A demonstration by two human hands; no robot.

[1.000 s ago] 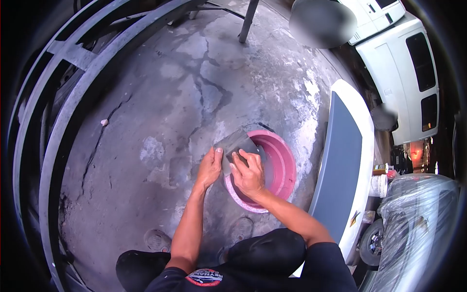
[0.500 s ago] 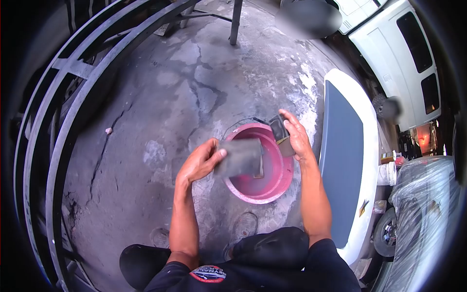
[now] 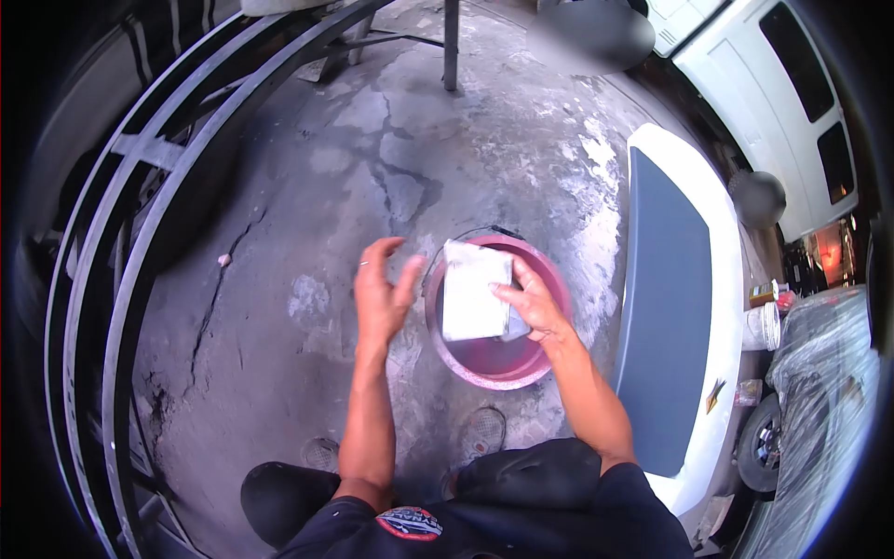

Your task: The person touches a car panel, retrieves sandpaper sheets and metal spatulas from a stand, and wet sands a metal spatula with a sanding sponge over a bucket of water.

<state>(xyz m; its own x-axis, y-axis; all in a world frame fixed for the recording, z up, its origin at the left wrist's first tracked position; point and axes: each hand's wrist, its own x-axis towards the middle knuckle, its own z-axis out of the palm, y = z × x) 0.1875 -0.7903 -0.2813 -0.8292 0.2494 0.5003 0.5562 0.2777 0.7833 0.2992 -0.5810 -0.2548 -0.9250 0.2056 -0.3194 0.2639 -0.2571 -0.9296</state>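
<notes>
My right hand (image 3: 529, 303) grips a rectangular sandpaper sheet (image 3: 473, 296) above the bucket, thumb on its upper face. That face looks bright white, perhaps from glare, and a second pale layer shows under its lower right corner. To the left of the bucket, my left hand (image 3: 380, 287) is raised with fingers apart and holds nothing. The pink bucket (image 3: 557, 270) stands on the floor between my forearms, with cloudy water low inside and a wire handle at its far side. The sheet hides much of its inside.
To my right stands a white panel (image 3: 663, 307) with a grey-blue face. Curved metal bars (image 3: 177, 210) rise at the left. Beyond the panel are a white container (image 3: 762, 326), a wheel (image 3: 762, 445), plastic sheeting (image 3: 824, 401) and a white vehicle (image 3: 759, 102). The concrete floor (image 3: 307, 205) is cracked.
The dark sheet my left hand held is no longer in it; that hand has opened. My right hand has moved left over the bucket, now holding a sheet with a white-looking face.
</notes>
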